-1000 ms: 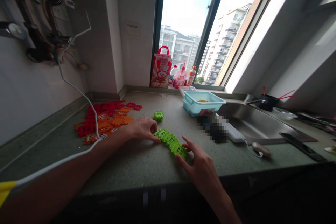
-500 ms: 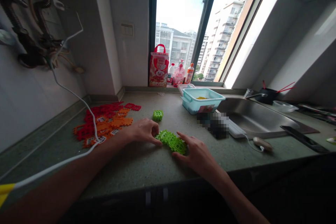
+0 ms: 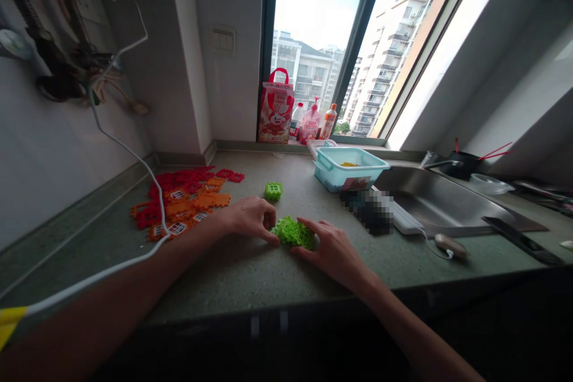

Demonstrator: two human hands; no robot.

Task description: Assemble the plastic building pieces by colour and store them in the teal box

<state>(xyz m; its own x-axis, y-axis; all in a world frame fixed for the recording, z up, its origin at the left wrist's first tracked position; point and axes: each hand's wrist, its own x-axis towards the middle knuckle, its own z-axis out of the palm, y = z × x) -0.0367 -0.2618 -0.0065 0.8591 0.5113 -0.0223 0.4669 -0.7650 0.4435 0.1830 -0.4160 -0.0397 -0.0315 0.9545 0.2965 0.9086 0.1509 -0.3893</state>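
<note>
Bright green interlocking plastic building pieces (image 3: 293, 231) form a lumpy cluster on the counter between my hands. My left hand (image 3: 254, 219) has its thumb and curled fingers closed against the cluster's left side. On the other side, my right hand (image 3: 332, 246) grips the right end between thumb and fingers. How the pieces join is hard to make out. Just beyond my left hand stands a small green cube (image 3: 273, 191) of the same latticed pieces, apart from both hands. Flat orange pieces (image 3: 192, 208) and red pieces (image 3: 179, 184) lie in a loose pile near my left forearm.
A pale blue plastic tub (image 3: 329, 178) with yellow pieces inside stands beside the metal sink (image 3: 441, 200). Before it lie a blurred-out dark object (image 3: 369, 212) and a white power strip (image 3: 403, 215). A white cable (image 3: 120, 268) crosses over my left forearm.
My hands have come closer together, and the green row between them now looks shorter and more bunched. The view has shifted slightly; the green cube stays where it stood.
</note>
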